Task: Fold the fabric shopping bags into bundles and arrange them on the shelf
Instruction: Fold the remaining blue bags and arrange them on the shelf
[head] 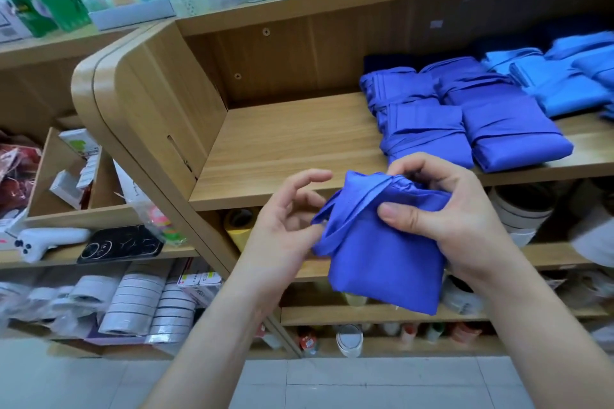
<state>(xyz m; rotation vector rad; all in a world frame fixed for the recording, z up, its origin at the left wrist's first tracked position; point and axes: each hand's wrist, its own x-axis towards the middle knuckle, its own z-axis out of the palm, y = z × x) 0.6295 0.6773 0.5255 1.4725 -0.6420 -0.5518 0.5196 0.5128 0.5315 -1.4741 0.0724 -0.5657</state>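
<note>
One violet-blue fabric bag (382, 262), folded into a compact, roughly rectangular packet with its top edge gathered into pleats, is held in the air below and in front of the front edge of the wooden shelf (282, 143). One handle strap (332, 209) loops out from its upper left side. The right hand (465, 219) grips the bag's upper right corner, thumb pressed flat on the front face and fingers curled tightly over the gathered top. The left hand (282, 226) pinches the strap loop narrowly between thumb and lower fingers, with the index finger lifted and loosely bent. One dark phone (119, 244) lies on a lower shelf to the left. On the shelf board behind the bag lie at least four violet-blue bundles (511, 133), each wrapped by its strap, touching one another. Farther right are several lighter blue bundles (561, 93), cut off by the frame edge, so their number cannot be told.
</note>
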